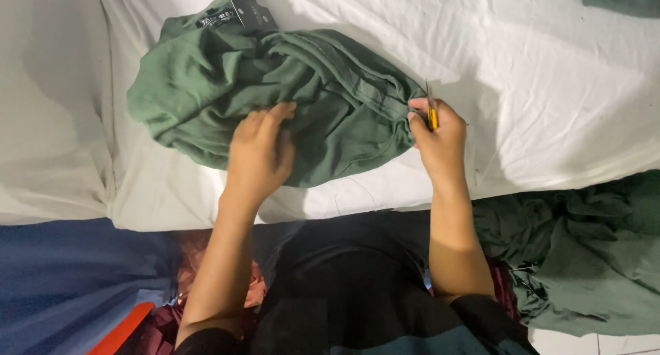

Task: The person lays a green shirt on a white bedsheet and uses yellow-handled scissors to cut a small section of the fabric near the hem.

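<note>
The green garment is lying bunched on the white sheet, its long axis running from 10 o'clock, where the collar with a dark tag is pointing, to 4 o'clock. The left hand is pressing flat on it, grip released. The right hand, at the garment's 3 o'clock edge, is clenching small yellow-handled snips, blades pointing to 12 o'clock. More green cloth is lying at 4 o'clock.
</note>
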